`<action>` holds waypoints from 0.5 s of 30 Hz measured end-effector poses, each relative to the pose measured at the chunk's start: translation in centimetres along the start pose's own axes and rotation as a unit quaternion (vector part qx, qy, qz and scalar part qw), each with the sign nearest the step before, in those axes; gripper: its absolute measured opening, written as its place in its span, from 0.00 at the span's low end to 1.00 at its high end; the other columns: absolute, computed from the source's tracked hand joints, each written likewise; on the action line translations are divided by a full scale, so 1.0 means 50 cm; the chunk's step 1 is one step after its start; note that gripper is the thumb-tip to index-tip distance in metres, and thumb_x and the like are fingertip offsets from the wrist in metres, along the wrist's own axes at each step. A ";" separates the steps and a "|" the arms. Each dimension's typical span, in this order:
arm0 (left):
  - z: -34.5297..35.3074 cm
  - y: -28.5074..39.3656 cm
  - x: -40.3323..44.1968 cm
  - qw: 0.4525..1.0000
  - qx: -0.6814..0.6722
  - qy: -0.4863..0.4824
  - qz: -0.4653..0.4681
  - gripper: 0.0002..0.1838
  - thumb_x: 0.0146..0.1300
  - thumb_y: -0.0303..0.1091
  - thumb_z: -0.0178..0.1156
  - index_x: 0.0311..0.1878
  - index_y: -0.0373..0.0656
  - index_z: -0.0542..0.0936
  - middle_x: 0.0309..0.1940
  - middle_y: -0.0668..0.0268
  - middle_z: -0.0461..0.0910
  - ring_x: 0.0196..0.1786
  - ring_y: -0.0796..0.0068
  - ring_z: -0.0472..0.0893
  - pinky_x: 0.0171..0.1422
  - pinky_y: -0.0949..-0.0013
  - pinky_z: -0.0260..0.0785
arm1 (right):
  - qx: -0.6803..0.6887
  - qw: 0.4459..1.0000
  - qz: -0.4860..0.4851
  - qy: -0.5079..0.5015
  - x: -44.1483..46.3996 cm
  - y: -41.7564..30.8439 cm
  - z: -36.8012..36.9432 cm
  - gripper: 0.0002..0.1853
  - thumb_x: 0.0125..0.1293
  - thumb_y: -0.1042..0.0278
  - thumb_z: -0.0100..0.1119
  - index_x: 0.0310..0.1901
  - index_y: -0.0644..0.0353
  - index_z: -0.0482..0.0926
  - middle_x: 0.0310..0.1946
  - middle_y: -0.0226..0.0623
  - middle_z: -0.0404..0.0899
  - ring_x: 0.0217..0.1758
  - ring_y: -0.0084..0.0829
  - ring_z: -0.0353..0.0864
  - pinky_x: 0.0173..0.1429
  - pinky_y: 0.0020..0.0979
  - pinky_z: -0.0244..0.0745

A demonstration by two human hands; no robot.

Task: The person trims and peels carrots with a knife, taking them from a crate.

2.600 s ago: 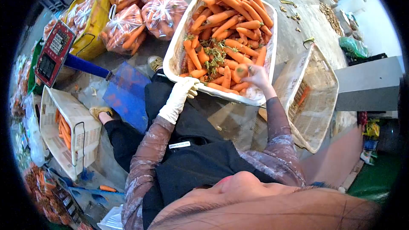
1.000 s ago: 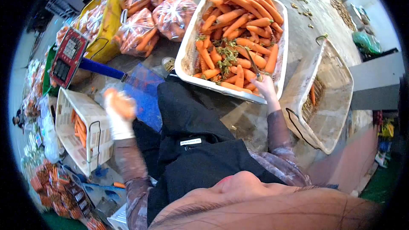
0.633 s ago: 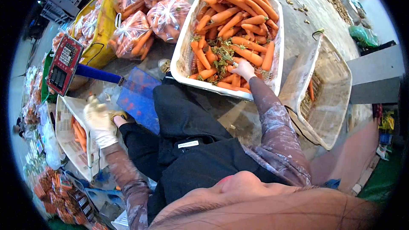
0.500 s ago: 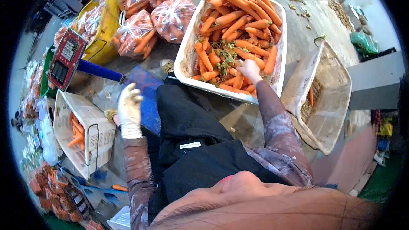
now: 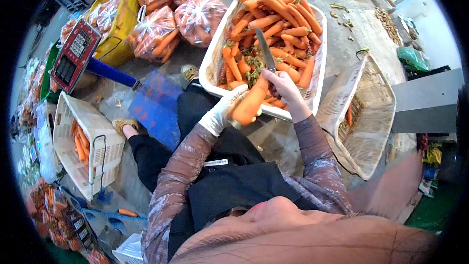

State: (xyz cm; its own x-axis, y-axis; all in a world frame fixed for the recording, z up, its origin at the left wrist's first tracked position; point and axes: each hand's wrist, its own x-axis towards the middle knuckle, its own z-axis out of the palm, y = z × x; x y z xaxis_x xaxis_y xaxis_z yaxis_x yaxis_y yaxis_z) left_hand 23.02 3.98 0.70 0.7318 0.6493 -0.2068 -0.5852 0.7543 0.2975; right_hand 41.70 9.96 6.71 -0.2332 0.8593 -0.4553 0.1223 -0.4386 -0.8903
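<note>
Change noted: my gloved left hand (image 5: 222, 110) is away from the blue platform (image 5: 154, 112) and now holds a carrot (image 5: 250, 102). Left to right: the crate (image 5: 106, 149) stands on my left, probably for easy reach. Left fingers wrap the carrot from beneath, apparently supporting its weight, before the near rim of the white tub (image 5: 212, 71). My bare right hand (image 5: 284, 88) has its fingers clamped on the knife (image 5: 266, 51), blade pointing away, presumably keeping the edge clear.
</note>
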 end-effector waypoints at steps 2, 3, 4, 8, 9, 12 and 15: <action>-0.042 0.000 0.005 0.979 -0.076 -0.186 -0.022 0.29 0.69 0.52 0.46 0.60 0.34 0.68 0.42 0.49 0.79 0.28 0.67 0.81 0.24 0.68 0.73 | 0.102 0.993 0.041 -0.034 0.019 0.048 0.004 0.19 0.64 0.45 0.59 0.26 0.51 0.71 0.15 0.19 0.62 0.13 0.13 0.56 0.15 0.18 0.48; -0.043 -0.004 0.000 0.989 0.079 -0.050 0.117 0.24 0.72 0.42 0.43 0.61 0.30 0.67 0.43 0.49 0.79 0.25 0.69 0.79 0.23 0.68 0.72 | 0.167 0.982 0.071 -0.058 0.021 0.056 0.011 0.19 0.65 0.44 0.57 0.26 0.51 0.70 0.14 0.19 0.59 0.12 0.14 0.54 0.15 0.19 0.46; -0.045 -0.002 -0.009 0.989 0.010 -0.114 0.096 0.23 0.73 0.40 0.42 0.61 0.30 0.67 0.46 0.50 0.79 0.30 0.70 0.81 0.28 0.70 0.74 | 0.230 0.968 0.081 -0.065 0.019 0.066 0.018 0.20 0.65 0.44 0.55 0.26 0.50 0.70 0.14 0.19 0.58 0.12 0.15 0.54 0.15 0.19 0.46; -0.021 0.004 -0.013 0.981 0.096 -0.087 0.145 0.23 0.73 0.39 0.40 0.62 0.31 0.67 0.50 0.55 0.78 0.44 0.74 0.80 0.45 0.73 0.73 | 0.351 0.923 0.059 -0.144 0.006 0.089 0.026 0.20 0.68 0.46 0.51 0.36 0.57 0.75 0.14 0.19 0.58 0.10 0.14 0.52 0.14 0.19 0.45; -0.010 -0.001 -0.009 0.968 0.170 -0.041 0.178 0.24 0.73 0.40 0.40 0.62 0.31 0.67 0.52 0.57 0.78 0.48 0.75 0.78 0.50 0.74 0.72 | 0.367 0.911 0.038 -0.186 0.004 0.097 0.024 0.21 0.68 0.47 0.50 0.41 0.60 0.77 0.14 0.19 0.58 0.10 0.14 0.51 0.14 0.18 0.44; -0.099 -0.005 0.001 0.985 0.149 0.019 0.086 0.24 0.71 0.40 0.45 0.62 0.31 0.68 0.54 0.58 0.77 0.54 0.74 0.77 0.58 0.75 0.70 | 0.338 0.930 -0.021 -0.140 0.001 0.119 0.018 0.20 0.67 0.56 0.54 0.48 0.66 0.76 0.14 0.18 0.60 0.09 0.12 0.52 0.13 0.17 0.46; -0.090 0.015 -0.027 0.993 0.113 -0.038 0.018 0.29 0.61 0.41 0.57 0.61 0.31 0.68 0.53 0.58 0.76 0.52 0.71 0.78 0.59 0.73 0.70 | 0.308 0.940 -0.072 -0.126 -0.021 0.107 0.008 0.18 0.64 0.62 0.57 0.49 0.66 0.75 0.16 0.19 0.62 0.10 0.10 0.54 0.14 0.15 0.47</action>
State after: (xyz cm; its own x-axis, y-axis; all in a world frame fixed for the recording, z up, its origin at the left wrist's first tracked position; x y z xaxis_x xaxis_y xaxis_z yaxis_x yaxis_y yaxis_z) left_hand 20.02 4.10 -2.98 0.7412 0.6597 -0.1243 -0.5242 0.6844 0.5068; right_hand 42.22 6.58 2.42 -0.4346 0.8661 -0.2469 -0.4928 -0.4582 -0.7397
